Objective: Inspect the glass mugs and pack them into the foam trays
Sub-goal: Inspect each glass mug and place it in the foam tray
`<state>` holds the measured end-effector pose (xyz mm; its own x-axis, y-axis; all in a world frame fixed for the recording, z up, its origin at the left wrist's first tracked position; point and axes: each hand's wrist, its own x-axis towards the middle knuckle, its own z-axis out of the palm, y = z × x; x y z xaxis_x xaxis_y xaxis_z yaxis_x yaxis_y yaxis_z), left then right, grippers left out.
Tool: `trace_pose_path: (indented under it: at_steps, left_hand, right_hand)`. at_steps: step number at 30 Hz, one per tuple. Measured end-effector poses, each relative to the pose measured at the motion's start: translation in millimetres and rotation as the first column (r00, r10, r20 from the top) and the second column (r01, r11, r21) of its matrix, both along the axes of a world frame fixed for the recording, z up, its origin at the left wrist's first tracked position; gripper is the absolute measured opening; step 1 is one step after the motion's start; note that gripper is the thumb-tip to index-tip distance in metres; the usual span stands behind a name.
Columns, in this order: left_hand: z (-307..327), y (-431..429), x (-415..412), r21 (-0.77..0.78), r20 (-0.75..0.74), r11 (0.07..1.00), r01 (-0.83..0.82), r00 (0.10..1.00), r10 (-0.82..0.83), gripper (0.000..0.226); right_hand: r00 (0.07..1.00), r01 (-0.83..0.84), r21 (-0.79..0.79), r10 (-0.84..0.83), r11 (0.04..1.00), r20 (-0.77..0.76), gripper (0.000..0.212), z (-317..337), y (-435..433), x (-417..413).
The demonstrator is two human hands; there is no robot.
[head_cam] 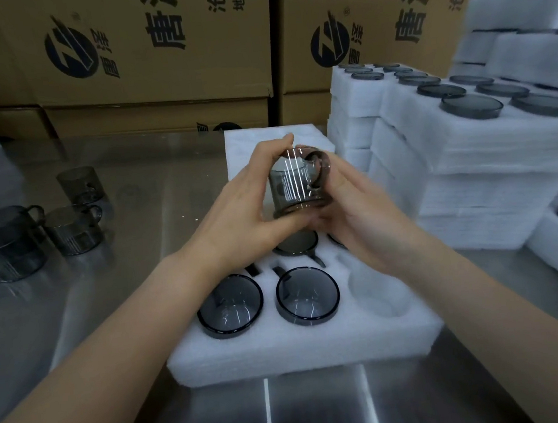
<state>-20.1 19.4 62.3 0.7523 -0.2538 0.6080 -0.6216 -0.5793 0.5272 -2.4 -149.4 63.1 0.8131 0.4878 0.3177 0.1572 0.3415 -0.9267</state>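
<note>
1. Head view: holds one smoky glass mug (297, 183) in both hands, lifted clear above the far half of the foam tray (285, 352), handle turned right.
2. With the left hand (252, 200), wraps the mug from the left, thumb on its upper end and fingers curled under it.
3. With the right hand (357, 217), cups the handle side, fingers tucked beneath the lower end and thumb up beside the handle.
4. Looks like the inspection step rather than placing, judging by the raised, slightly tilted hold.
5. Already packed along the tray's near edge: a first seated mug (230, 306) at the left and a second seated mug (308, 296) in the middle. Just behind them, one more, half hidden under the hands.
6. Left to fill: an empty pocket (379, 290) at the tray's near right corner. Cannot tell how many far pockets lie open.
7. Waiting near the left edge of the steel table (153, 204): several loose mugs (76, 227), well apart from the tray.
8. Piled along the table's right edge: filled trays (470, 143), apparently finished.
</note>
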Motion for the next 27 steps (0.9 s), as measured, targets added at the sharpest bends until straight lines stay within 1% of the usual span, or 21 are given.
trace_pose_path:
  at_steps: [2, 6, 9, 12, 18, 21, 27]
  left_hand:
    - [0.8, 0.1, 0.0, -0.001, 0.025, 1.0, 0.015, 1.0, -0.015, 0.073]
    - [1.4, -2.6, -0.4, 0.052, 0.184, 0.998, -0.043, 0.982, 0.033, 0.071]
    - [1.4, -5.5, -2.1, 0.083, 0.264, 0.992, -0.099, 0.962, 0.074, 0.063]
    - [2.5, -6.4, -3.2, 0.088, 0.242, 0.991, -0.106, 0.967, 0.082, 0.057]
    - [4.1, -7.1, -3.9, 0.075, 0.174, 0.997, -0.037, 0.985, 0.023, 0.062]
    - [2.9, -6.4, -2.8, 0.058, 0.143, 0.998, -0.014, 0.99, 0.006, 0.06]
    - [2.7, -6.0, -1.8, 0.031, 0.093, 0.999, 0.031, 0.995, -0.034, 0.058]
  right_hand:
    - [0.999, 0.049, -0.023, -0.049, 0.999, 0.015, 0.041, 0.4, 1.4, -2.7]
    - [0.964, 0.252, -0.073, -0.245, 0.965, 0.1, 0.042, 1.3, 2.4, -5.4]
    - [0.931, 0.331, -0.107, -0.306, 0.937, 0.198, 0.029, 2.7, 3.8, -7.0]
    - [0.923, 0.357, -0.088, -0.337, 0.93, 0.187, 0.024, 4.4, 4.2, -7.7]
    - [0.934, 0.348, -0.017, -0.345, 0.937, 0.096, 0.027, 5.6, 2.9, -7.1]
    - [0.942, 0.334, 0.006, -0.333, 0.943, 0.048, 0.027, 5.3, 2.4, -5.3]
    - [0.954, 0.299, 0.021, -0.299, 0.954, 0.007, 0.038, 3.3, -1.0, -0.6]
